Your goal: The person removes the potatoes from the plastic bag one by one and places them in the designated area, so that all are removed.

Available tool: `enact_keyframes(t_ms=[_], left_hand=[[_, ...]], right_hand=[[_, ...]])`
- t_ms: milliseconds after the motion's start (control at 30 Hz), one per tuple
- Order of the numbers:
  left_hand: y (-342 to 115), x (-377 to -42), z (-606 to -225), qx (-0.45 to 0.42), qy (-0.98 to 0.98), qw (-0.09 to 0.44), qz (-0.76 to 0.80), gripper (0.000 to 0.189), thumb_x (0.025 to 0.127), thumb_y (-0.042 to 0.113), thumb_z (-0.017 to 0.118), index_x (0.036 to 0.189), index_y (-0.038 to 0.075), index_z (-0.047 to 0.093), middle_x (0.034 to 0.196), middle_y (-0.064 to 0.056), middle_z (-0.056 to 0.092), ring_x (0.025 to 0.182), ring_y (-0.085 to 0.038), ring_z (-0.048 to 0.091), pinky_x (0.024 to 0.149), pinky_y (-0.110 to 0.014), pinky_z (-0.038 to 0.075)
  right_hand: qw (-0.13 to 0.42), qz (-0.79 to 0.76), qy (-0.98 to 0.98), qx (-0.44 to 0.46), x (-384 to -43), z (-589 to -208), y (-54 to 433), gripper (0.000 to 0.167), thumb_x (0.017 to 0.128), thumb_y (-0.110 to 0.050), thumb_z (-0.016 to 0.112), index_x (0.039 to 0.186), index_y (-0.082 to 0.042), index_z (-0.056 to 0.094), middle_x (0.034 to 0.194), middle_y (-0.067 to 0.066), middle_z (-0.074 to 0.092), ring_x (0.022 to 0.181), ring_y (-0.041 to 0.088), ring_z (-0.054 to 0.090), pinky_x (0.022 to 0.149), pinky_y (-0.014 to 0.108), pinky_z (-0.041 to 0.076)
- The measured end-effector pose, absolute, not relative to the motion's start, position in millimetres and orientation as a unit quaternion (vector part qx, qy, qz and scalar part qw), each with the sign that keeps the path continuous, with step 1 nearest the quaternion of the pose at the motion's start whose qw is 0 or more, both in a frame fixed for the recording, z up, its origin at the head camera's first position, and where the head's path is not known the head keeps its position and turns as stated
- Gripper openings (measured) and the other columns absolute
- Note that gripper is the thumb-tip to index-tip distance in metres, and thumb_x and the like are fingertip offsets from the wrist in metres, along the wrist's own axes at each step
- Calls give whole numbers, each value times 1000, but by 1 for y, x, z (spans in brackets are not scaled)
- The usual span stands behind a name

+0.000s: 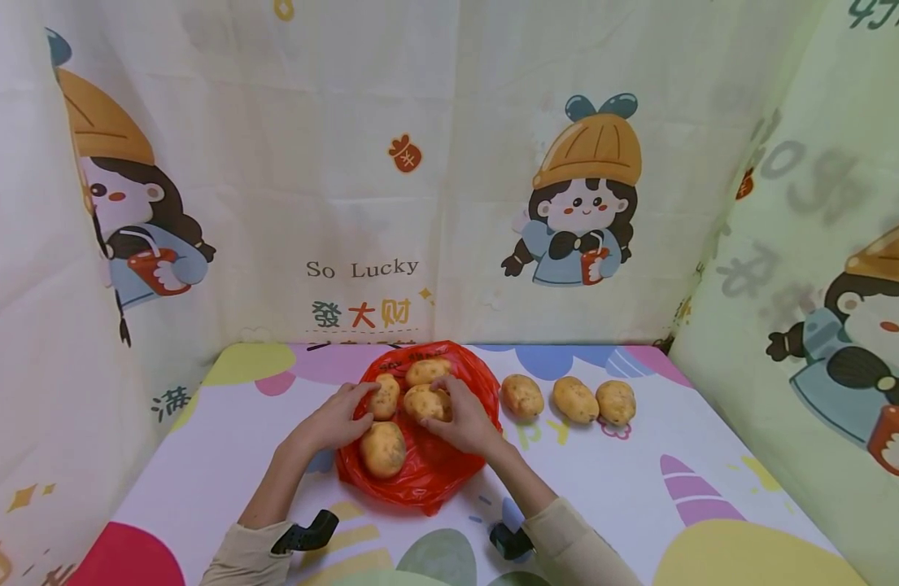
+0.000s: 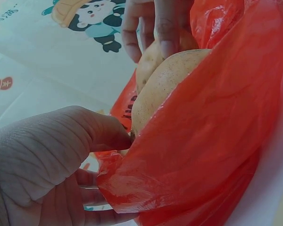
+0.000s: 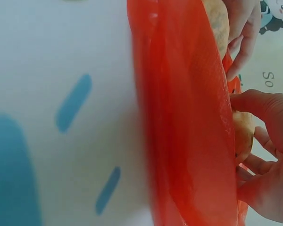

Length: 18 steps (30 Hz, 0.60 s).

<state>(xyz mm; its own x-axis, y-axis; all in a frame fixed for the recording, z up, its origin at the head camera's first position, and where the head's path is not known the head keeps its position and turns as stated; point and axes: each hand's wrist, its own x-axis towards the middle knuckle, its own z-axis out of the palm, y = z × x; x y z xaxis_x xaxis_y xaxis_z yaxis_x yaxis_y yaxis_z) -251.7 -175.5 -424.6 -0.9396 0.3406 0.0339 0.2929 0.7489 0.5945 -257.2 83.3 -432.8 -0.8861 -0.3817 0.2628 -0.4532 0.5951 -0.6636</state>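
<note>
A red plastic bag [image 1: 438, 464] lies spread open on the table with several potatoes on it. My right hand [image 1: 467, 419] holds a potato [image 1: 421, 402] in the bag's middle, thumb on the near side and fingers on the far side. At the bag's left, my left hand [image 1: 339, 419] grips a smaller potato [image 1: 385, 397] between thumb and fingers. Nearest me in the bag sits a larger potato [image 1: 383, 449], and another potato [image 1: 429, 371] lies at the back. The bag's raised edge [image 2: 198, 141] hides part of the left fingers in the left wrist view.
To the right of the bag, three potatoes stand in a row: one potato [image 1: 522, 396], a middle potato [image 1: 575, 400] and an end potato [image 1: 616, 403]. A printed cloth [image 1: 456, 203] hangs behind the patterned table [image 1: 595, 505] and along both sides.
</note>
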Motion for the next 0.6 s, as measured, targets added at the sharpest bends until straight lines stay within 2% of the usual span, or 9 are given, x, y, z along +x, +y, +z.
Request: enact_keyframes(t_ms=[333,600], left_hand=[[-176,-252,-427,173,934,35,309,55,96,13,63,149,4,48,136,-25,50,121,-38,55,101,-61,50],[-175,-255,-428,175,932,39,315,55,97,14,62,150,4,47,138,-26,49,123,-38,54,101,-60,50]], right_hand=[[83,409,-877,238,-238,-434,90,52,89,-19,79,132,-11,52,132,8,56,123,26,54,106,51,48],[112,446,-857,232,-223,-430,93,55,87,-18,79,135,-14,52,135,5,55,123,25,54,104,51,50]])
